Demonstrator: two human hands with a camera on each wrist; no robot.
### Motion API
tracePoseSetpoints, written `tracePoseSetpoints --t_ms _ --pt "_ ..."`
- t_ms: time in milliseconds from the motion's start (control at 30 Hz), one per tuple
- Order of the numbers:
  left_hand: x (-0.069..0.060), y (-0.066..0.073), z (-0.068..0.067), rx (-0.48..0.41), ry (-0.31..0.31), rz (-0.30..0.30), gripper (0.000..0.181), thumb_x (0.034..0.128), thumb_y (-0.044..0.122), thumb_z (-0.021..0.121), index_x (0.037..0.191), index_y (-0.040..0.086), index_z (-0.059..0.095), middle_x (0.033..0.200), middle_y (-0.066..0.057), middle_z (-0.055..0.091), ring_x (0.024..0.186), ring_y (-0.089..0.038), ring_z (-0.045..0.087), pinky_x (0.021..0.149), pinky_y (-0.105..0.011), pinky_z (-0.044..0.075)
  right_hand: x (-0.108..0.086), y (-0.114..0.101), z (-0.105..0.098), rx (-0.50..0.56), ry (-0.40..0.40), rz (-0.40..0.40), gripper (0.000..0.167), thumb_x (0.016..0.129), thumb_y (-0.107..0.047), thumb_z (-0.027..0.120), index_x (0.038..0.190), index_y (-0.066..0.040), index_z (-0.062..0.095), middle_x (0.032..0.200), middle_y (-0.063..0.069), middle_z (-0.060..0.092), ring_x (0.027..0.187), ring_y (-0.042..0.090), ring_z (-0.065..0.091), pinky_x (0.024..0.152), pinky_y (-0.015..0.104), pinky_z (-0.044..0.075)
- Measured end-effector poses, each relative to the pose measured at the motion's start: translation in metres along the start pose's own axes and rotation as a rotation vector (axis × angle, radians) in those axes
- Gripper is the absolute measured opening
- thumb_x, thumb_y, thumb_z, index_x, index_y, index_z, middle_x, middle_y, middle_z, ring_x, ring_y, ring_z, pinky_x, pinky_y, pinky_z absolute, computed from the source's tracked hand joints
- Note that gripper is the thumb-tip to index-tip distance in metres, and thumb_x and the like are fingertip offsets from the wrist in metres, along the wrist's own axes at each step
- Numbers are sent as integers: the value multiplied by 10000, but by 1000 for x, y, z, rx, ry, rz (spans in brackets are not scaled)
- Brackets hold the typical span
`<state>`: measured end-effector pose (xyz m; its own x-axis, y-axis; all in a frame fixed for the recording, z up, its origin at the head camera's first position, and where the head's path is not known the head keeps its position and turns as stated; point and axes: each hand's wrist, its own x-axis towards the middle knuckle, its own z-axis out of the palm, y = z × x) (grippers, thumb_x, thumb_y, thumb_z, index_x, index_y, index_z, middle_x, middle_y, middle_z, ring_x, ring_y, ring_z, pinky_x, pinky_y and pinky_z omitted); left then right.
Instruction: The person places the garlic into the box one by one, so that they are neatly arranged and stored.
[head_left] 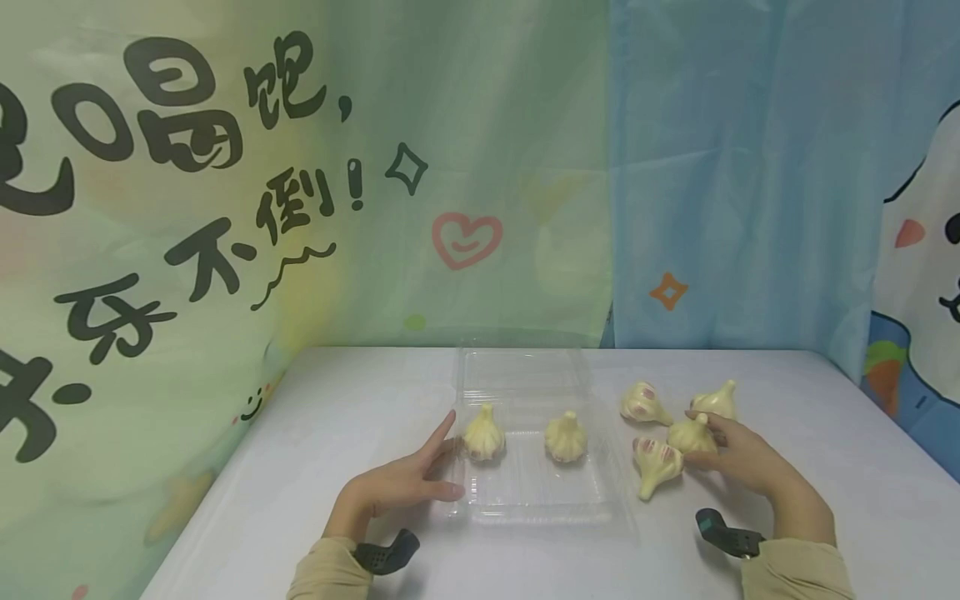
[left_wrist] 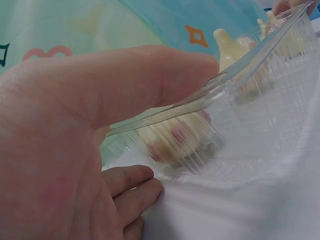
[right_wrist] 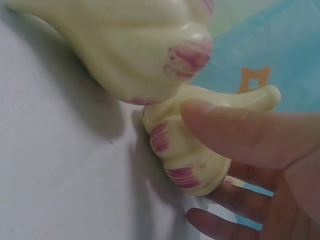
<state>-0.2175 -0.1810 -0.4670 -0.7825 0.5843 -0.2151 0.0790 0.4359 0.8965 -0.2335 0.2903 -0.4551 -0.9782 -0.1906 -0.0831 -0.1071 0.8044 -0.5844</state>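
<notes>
A clear plastic clamshell box (head_left: 532, 500) lies with its lid (head_left: 521, 371) folded back, and two garlic bulbs stand in its base, one on the left (head_left: 484, 435) and one on the right (head_left: 566, 438). My left hand (head_left: 408, 483) is at the box's left side, thumb resting on the rim (left_wrist: 220, 82) and fingers outside the wall. On the right, my right hand (head_left: 742, 454) pinches a garlic bulb (right_wrist: 175, 145) between thumb and fingers; it looks close to the tabletop. Another garlic bulb (head_left: 657, 465) lies just left of that one, its stem toward me.
Behind the held bulb are two more garlic bulbs, one at the left (head_left: 643, 403) and one at the right (head_left: 716, 400). A white-covered table (head_left: 300, 433) carries everything. Printed curtains (head_left: 480, 167) hang along its back and sides.
</notes>
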Motion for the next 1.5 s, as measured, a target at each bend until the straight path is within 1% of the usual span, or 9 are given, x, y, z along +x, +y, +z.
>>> tracePoseSetpoints --t_ms 200,333,533,767,1000,1267,1367,1500 --pt "1 -1 -1 3 6 -3 1086 834 416 699 1515 300 -140 1587 -168 144 1468 -338 120 1167 -547 141 2 2 0 -6 2 6 785 866 -387 659 1422 56 327 1389 398 341 1217 603 376 898 698 375" --pt "2 -2 0 10 7 -1 1088 830 429 698 1514 309 -140 1589 -154 149 1470 -326 122 1170 -540 137 3 3 0 -18 2 15 785 872 -407 644 1426 50 326 1389 397 342 1217 603 375 894 703 373" --pt "1 -2 0 17 6 3 1082 831 445 691 1508 331 -144 1588 -146 162 1469 -322 127 1171 -541 134 5 5 0 -39 3 35 792 869 -446 633 1422 39 340 1386 399 342 1209 598 391 880 684 401" --pt "2 -2 0 18 9 0 1075 833 442 691 1508 339 -140 1588 -133 169 1472 -311 126 1172 -538 136 6 5 0 -44 0 43 772 877 -448 626 1420 26 350 1382 403 346 1203 600 398 868 673 417" --pt "2 -2 0 16 8 10 1079 835 431 693 1516 305 -134 1587 -147 162 1471 -309 128 1174 -533 135 5 2 -1 -49 13 20 740 887 -404 630 1414 37 356 1385 395 351 1194 591 418 864 660 430" --pt "1 -3 0 17 9 7 1073 831 448 692 1510 338 -132 1586 -145 168 1469 -316 139 1172 -536 142 3 -2 -1 -48 34 -8 716 890 -373 636 1401 54 373 1384 383 369 1182 582 440 871 649 433" --pt "1 -3 0 13 6 6 1070 832 445 691 1509 342 -131 1587 -145 167 1469 -315 139 1171 -536 144 3 -4 -2 -45 39 -19 704 890 -358 639 1397 55 379 1372 382 388 1170 578 454 853 633 452" --pt "1 -3 0 1 3 7 1070 835 435 693 1510 338 -133 1587 -152 159 1469 -320 137 1171 -534 150 2 -7 -5 -42 38 -15 698 892 -358 637 1397 50 381 1344 380 426 1151 567 477 818 607 477"
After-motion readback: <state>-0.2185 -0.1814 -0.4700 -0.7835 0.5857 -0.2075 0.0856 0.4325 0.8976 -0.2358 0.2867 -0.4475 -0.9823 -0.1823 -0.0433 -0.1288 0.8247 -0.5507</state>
